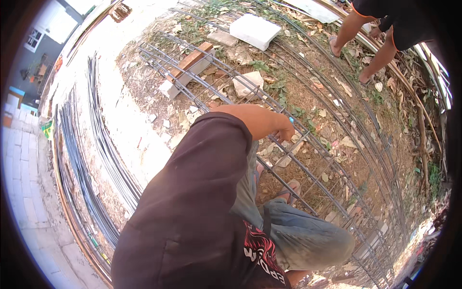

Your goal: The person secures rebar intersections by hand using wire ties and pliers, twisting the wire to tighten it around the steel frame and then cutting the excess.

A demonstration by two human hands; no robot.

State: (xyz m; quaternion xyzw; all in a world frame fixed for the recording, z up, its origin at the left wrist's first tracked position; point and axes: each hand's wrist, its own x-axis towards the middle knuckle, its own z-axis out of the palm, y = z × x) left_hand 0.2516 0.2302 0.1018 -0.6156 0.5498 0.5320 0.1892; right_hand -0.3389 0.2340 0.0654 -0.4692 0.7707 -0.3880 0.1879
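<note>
My left hand [283, 129] reaches over a long rebar cage [240, 79] that runs from the upper left to the lower right. Its fingers curl down beside a steel bar near a cross stirrup [299, 142]. A small turquoise bit [291, 120] shows at the knuckles; what the fingers grip is hidden. The dark sleeve [192, 168] of that arm covers much of the middle. My right hand is out of the picture. I am crouched at the cage, with a sandaled foot [289, 190] close to its bars.
A brown wood piece [190, 61] on a pale block [169, 88] lies under the cage's far end. A white block [255, 31] sits beyond. Another person's legs [350, 30] stand at the upper right. Loose rebar bundles [103, 135] lie on the left, long rods [332, 79] on the right.
</note>
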